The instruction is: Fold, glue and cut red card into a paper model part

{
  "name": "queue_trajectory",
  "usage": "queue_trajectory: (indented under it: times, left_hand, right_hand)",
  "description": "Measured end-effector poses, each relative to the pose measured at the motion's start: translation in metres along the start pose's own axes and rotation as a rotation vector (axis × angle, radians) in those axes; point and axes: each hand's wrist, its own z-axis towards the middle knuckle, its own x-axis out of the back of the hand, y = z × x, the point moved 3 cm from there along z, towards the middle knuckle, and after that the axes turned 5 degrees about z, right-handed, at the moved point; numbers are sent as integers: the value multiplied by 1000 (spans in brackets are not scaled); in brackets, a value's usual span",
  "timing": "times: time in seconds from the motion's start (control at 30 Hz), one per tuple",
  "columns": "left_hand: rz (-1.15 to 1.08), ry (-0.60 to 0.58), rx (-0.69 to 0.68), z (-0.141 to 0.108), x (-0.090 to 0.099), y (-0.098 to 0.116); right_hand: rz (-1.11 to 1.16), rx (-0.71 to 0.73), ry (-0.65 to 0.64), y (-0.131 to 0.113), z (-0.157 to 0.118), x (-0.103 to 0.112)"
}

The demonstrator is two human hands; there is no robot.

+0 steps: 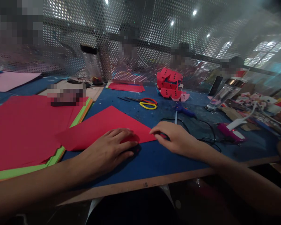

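A sheet of red paper [103, 125], seemingly folded over, lies on the blue table mat in front of me. Across its near edge rests my left hand [114, 145], palm down with the fingers stretched out. At the paper's right corner, my right hand [175, 137] pinches it between thumb and fingers. To the left is a stack of red sheets [32, 131] with green and orange ones beneath, and the paper's left end overlaps it. Scissors [148, 103] with one red and one yellow handle lie beyond the paper.
A blue glue gun [184, 110] and its black cord lie past my right hand, near a magenta device [231, 132]. Behind stand a red paper construction [170, 84], a glass jar [93, 65] and a clear bottle [222, 95]. A perforated metal screen [145, 40] closes off the back; people sit beyond.
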Motion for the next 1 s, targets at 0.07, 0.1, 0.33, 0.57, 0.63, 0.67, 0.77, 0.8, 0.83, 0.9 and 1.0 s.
queue_trajectory:
  times: [0.07, 0.1, 0.33, 0.57, 0.63, 0.67, 0.77, 0.8, 0.83, 0.9, 1.0]
  left_hand:
    - [-28, 1, 18, 3, 2, 2]
    - [-48, 2, 31, 5, 2, 2]
    - [-268, 35, 196, 21, 4, 1]
    - [-247, 51, 349, 35, -1, 2]
    - [-200, 48, 366, 38, -4, 2]
    - [-183, 44, 377, 38, -5, 2]
    - [-148, 34, 409, 38, -7, 2]
    - [-140, 32, 413, 38, -8, 1]
    - [-135, 30, 414, 38, -8, 1]
    - [-132, 28, 415, 38, -8, 2]
    - [-129, 25, 423, 38, -8, 2]
  right_hand:
    - [100, -51, -71, -5, 18, -9]
    - [140, -80, -124, -6, 26, -14]
    - [257, -252, -207, 3, 42, -39]
    - [251, -294, -193, 2, 39, -41]
    - [246, -294, -190, 2, 40, -41]
    - [242, -292, -186, 1, 40, -41]
    - [226, -282, -175, 2, 40, -41]
    - [223, -277, -173, 2, 40, -41]
    - [220, -274, -174, 2, 40, -42]
    - [214, -278, -180, 2, 40, -42]
    - [218, -287, -183, 2, 40, -42]
